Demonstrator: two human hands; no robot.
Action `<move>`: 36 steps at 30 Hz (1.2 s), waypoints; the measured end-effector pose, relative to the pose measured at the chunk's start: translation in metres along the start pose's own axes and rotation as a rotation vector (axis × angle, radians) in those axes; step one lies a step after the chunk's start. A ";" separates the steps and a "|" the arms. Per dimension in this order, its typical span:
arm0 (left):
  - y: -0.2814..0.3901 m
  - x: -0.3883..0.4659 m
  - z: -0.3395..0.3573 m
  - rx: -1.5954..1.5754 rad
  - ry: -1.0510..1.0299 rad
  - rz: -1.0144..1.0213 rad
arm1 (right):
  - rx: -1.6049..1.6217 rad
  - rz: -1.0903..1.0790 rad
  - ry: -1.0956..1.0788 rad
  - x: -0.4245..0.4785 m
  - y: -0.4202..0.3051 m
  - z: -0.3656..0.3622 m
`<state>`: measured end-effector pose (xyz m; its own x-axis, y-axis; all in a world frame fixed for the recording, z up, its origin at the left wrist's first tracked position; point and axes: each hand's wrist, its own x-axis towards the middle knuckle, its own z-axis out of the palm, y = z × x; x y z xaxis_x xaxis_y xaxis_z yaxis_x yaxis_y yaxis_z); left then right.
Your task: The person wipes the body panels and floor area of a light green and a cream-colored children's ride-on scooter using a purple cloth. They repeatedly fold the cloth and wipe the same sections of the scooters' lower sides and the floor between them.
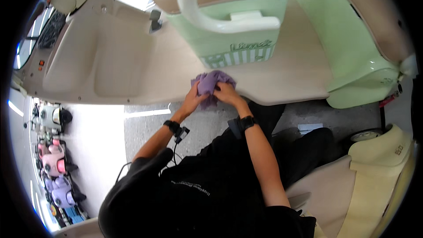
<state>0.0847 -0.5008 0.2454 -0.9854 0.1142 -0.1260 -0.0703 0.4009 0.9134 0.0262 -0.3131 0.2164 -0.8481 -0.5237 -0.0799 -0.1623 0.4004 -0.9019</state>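
Both of my hands hold a crumpled purple cloth [211, 81] over the edge of the beige footboard [172, 87] of a small vehicle. My left hand [194, 98] grips the cloth's left side, and my right hand [228, 93] has its fingers tucked into its right side. Part of the cloth hangs below my fingers. Just beyond the cloth stands the green seat base [244, 46] with a striped lower band and raised lettering.
A white curved armrest [214, 23] juts over the seat base. At the right is a green rear body panel [363, 76]. A yellow vehicle [373, 165] stands behind me at the lower right. Several scooters, one of them pink [54, 160], line the far left.
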 end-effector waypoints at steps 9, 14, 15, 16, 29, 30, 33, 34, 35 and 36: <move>0.073 0.014 0.094 -0.372 -0.456 0.033 | 1.215 0.296 0.159 -0.128 0.030 -0.089; 0.137 0.018 0.152 -0.411 -0.793 0.124 | 1.608 0.041 0.539 -0.213 0.018 -0.126; 0.149 0.017 0.163 -0.429 -0.855 0.178 | 1.611 0.019 0.652 -0.230 0.023 -0.130; 0.163 0.013 0.168 -0.355 -0.913 0.247 | 1.618 -0.005 0.751 -0.245 0.029 -0.133; 0.141 -0.006 0.158 -0.164 -0.273 0.348 | 0.762 0.065 0.623 -0.190 -0.040 -0.128; 0.124 -0.003 0.147 -0.164 -0.204 0.313 | 0.543 -0.054 0.640 -0.170 -0.056 -0.130; 0.117 0.003 0.115 -0.341 0.039 0.340 | 0.070 -0.313 0.659 -0.118 -0.121 -0.139; 0.119 0.005 0.100 -0.372 0.117 0.384 | -0.036 -0.354 0.664 -0.103 -0.141 -0.141; 0.127 0.008 0.085 -0.399 0.192 0.434 | -0.144 -0.398 0.674 -0.090 -0.161 -0.144; 0.140 0.011 0.074 -0.366 0.301 0.423 | -0.200 -0.395 0.657 -0.077 -0.175 -0.147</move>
<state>0.0752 -0.3761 0.3433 -0.9360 -0.0871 0.3410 0.3393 0.0347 0.9401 0.0458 -0.2325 0.4425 -0.8227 -0.1294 0.5535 -0.5484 0.4371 -0.7129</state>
